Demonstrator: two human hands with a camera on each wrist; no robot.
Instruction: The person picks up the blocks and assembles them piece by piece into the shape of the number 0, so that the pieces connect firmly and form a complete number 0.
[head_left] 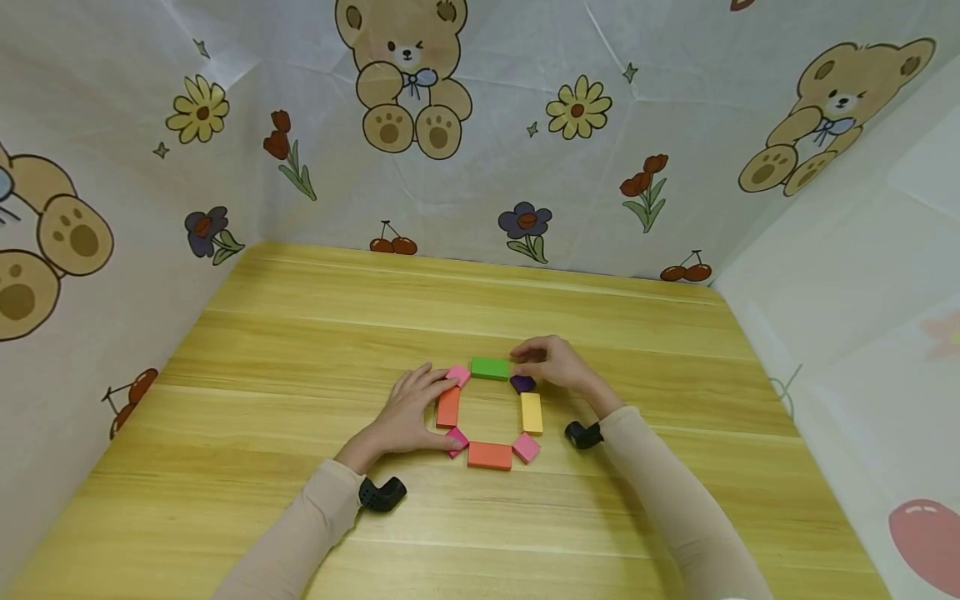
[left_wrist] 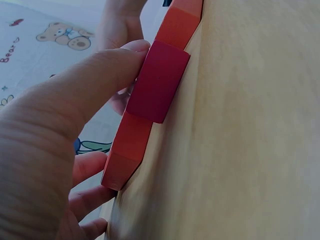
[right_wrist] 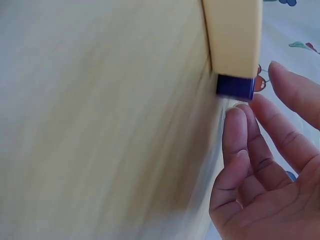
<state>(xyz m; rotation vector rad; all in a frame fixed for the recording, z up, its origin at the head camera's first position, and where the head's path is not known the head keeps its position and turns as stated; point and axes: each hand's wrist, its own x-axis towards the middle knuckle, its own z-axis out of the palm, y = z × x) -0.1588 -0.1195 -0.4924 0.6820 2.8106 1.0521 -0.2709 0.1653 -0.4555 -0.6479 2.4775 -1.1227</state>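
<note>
On the wooden table several blocks form a ring: a green block [head_left: 490, 369] at the back, a purple block [head_left: 522, 384], a yellow block [head_left: 531, 413] at the right, an orange block [head_left: 490, 456] in front, another orange block [head_left: 447, 408] at the left, and pink blocks at the other corners. My left hand [head_left: 401, 417] spans the left side, its thumb on the front-left pink block [left_wrist: 159, 82] and its fingertips at the back-left pink block [head_left: 458, 375]. Loosely bent, the fingers of my right hand [head_left: 558, 367] are beside the purple block [right_wrist: 235, 87]; the thumb stands apart from it.
The wooden table [head_left: 337, 317] reaches back to a cloth [head_left: 465, 200] printed with bears and flowers, which also hangs at both sides. A black wrist device [head_left: 382, 494] sits at the left cuff and another black device [head_left: 582, 434] at the right cuff.
</note>
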